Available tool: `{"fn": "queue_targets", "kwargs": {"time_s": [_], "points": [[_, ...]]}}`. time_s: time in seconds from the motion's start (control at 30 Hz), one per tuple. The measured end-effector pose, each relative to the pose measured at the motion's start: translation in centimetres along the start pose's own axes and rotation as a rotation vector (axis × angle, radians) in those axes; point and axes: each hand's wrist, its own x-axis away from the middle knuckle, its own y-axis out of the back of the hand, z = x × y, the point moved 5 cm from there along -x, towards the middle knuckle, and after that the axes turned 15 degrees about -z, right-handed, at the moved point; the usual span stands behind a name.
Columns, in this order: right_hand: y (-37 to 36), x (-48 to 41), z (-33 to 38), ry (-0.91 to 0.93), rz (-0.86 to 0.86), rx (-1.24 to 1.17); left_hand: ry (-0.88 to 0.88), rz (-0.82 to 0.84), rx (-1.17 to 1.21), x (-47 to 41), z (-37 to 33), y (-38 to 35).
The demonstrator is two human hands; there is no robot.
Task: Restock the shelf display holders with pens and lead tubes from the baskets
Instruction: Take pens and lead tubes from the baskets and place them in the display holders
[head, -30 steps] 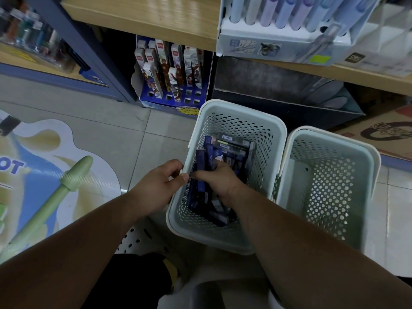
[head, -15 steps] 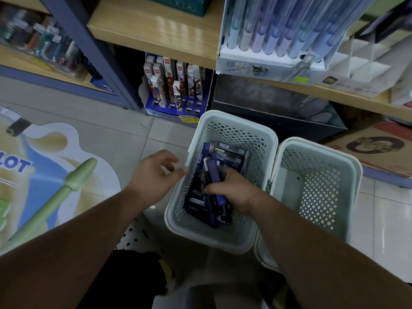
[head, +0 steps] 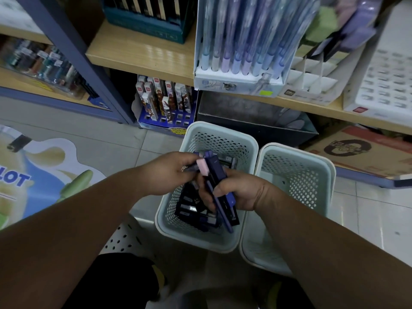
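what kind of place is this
Most likely a stationery shop aisle: wooden shelves carry a pastel pen display box, a blue pen holder stands below, and the left hand and right hand grip packs over a stock basket on the tiled floor.

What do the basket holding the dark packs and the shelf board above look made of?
Basket: pale moulded plastic, matte, going by its perforated walls and rounded rim. Shelf board: wood or wood-look laminate, light grain with slight sheen; cannot tell which.
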Motion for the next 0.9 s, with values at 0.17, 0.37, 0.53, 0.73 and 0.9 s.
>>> {"fn": "queue_targets", "kwargs": {"time_s": [0.17,0.37,0.53,0.73,0.9], "points": [[0.0,1.7,1.6,0.023,-0.013,0.043,-0.056,0.077,-0.101,-0.2,-2.5,1.0],[-0.2,5.9,5.1,0.048,-0.037,0.148,-0.106,0.184,-0.471,0.7,-7.0,4.4],[0.7,11.0,9.4,0.181,-0.284,0.151,-0.030,0.055,-0.351,2.4,-11.6,5.1],[2.7,19.6,13.2,0.388,-0.631,0.081,0.000,-0.082,0.077,3.5,-20.2,2.0],[6.4,27.5,14.4,0.549,-0.917,-0.153,-0.013,-0.131,0.144,3.5,-25.2,-2.4]]}}
